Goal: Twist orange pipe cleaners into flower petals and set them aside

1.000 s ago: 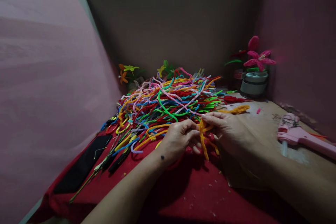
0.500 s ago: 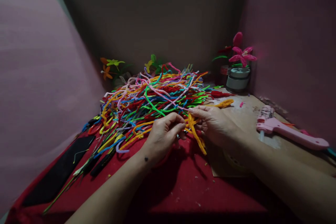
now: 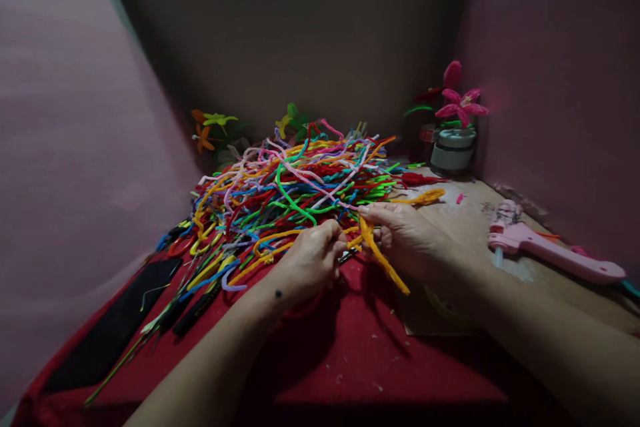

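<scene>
Pinched in my right hand [image 3: 410, 233] are orange pipe cleaners [image 3: 383, 260], with a doubled length hanging down toward the red cloth. My left hand [image 3: 317, 253] is closed just to the left of it, and a short orange strand runs between the two hands into its fingers. The fingertips of my left hand are partly hidden. A small dark metal tool [image 3: 349, 255] shows below the strand; most of it is covered by my left hand. Behind both hands rises a heap of many-coloured pipe cleaners [image 3: 300, 180].
A pink glue gun [image 3: 555, 250] lies at the right on the board, near a looped orange piece [image 3: 427, 197]. Pink flowers [image 3: 463, 107] stand in a grey pot [image 3: 453, 150] at the back. At left is a flat black object [image 3: 113, 323] beside several tools and wires.
My left hand has closed further, its fingers drawn in on the orange strand. The hanging orange length has swung to the right. My right hand has hardly moved.
</scene>
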A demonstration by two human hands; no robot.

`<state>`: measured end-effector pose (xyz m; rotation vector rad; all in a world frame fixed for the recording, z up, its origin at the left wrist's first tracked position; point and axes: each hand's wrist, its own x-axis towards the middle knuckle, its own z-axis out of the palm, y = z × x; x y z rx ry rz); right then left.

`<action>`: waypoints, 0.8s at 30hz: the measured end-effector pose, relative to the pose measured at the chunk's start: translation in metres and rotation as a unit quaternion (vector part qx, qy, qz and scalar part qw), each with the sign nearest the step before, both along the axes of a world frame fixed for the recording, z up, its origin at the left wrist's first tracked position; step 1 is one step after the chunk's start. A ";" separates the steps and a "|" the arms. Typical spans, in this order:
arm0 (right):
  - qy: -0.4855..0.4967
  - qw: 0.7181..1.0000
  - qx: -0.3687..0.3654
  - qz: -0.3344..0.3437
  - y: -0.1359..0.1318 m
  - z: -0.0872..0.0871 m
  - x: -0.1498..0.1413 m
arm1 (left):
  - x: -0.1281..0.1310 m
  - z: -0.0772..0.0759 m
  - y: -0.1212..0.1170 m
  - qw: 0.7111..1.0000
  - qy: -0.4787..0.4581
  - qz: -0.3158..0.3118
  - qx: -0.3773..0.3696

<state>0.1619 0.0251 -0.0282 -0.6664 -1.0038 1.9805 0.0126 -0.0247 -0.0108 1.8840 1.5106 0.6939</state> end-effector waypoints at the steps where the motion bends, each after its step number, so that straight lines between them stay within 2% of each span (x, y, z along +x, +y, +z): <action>1: -0.007 1.000 -0.004 -0.002 0.001 0.000 0.001 | -0.001 0.000 0.000 1.000 0.006 -0.002 0.002; 3: -0.025 1.000 -0.004 -0.009 0.002 0.001 0.002 | -0.003 -0.001 0.002 1.000 0.024 -0.012 0.013; 5: -0.038 0.999 0.013 -0.023 0.003 0.000 0.003 | -0.004 0.000 0.004 0.997 0.050 -0.017 0.057; 9: -0.033 0.997 0.047 -0.046 0.004 -0.004 0.002 | -0.002 0.004 0.006 0.979 0.052 0.027 0.197; 11: -0.032 0.997 0.047 -0.054 0.002 -0.005 0.001 | 0.001 0.003 0.004 0.974 0.036 0.043 0.221; 17: -0.068 0.993 0.064 -0.076 -0.005 0.001 -0.003 | 0.006 -0.002 0.001 0.984 -0.005 0.072 0.162; 22: -0.092 0.985 0.095 -0.110 -0.008 0.004 -0.001 | 0.010 -0.003 0.000 0.986 -0.024 0.066 0.151; 24: -0.085 0.985 0.099 -0.111 -0.008 0.003 -0.002 | 0.012 -0.002 -0.001 0.989 -0.045 0.080 0.120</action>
